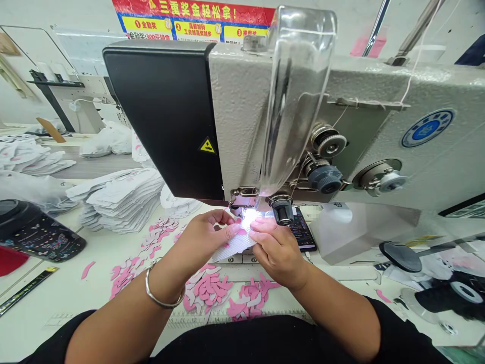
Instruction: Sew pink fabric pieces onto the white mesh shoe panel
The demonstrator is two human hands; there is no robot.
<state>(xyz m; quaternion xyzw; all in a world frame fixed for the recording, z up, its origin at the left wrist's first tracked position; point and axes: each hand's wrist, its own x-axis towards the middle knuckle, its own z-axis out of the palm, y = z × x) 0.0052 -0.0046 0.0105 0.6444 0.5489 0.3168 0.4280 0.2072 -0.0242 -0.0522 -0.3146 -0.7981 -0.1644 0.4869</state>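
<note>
- Mesh panel (234, 244): a small piece of white perforated fabric, held between both hands just in front of the presser foot (242, 203) of an industrial sewing machine (242, 106). Its long axis slants from a free lower-left end, nearer the person, up and right toward the needle area, where bright lamp glare hides the far end.
- Left hand (206, 237): grip closed lightly on the panel, with the thumb pressing on top and the fingers curled behind; a silver bangle (164, 288) circles the wrist.
- Right hand (276, 247): grip closed on the panel's upper-right part, with the fingers laid across it. This hand covers more of the panel, while the free end sticks out on the left hand's side.
- Pink foam cut-outs (207, 292): loose heaps on the worktop (36, 328), between the hands and the near edge, with more scattered toward the left.
- Stacked white cut pieces (121, 199): piled toward the far-left part of the worktop, beyond the pink scraps.
- Smartphone (302, 230): lying under the machine head, just right of the hands.
- Patterned black tumbler (38, 230): on its side by the left edge, above a ruler (27, 290).
</note>
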